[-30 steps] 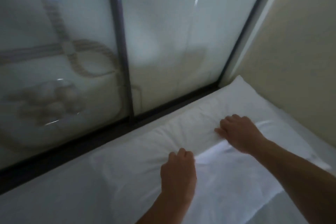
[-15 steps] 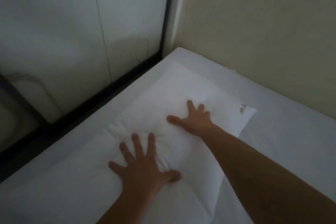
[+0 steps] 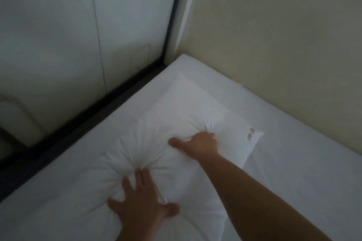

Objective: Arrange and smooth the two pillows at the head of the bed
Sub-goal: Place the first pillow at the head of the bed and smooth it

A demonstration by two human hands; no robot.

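On the pillow (image 3: 176,115), left hand (image 3: 141,207) and right hand (image 3: 197,145) press.

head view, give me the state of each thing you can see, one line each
pillow: lying flat in the bed's corner, dented and creased under both hands
left hand: open, fingers spread, pressing down on the pillow
right hand: fingers curled into the pillow fabric; a real grip cannot be told
bed sheet: flat, mostly smooth
glass panel: closed
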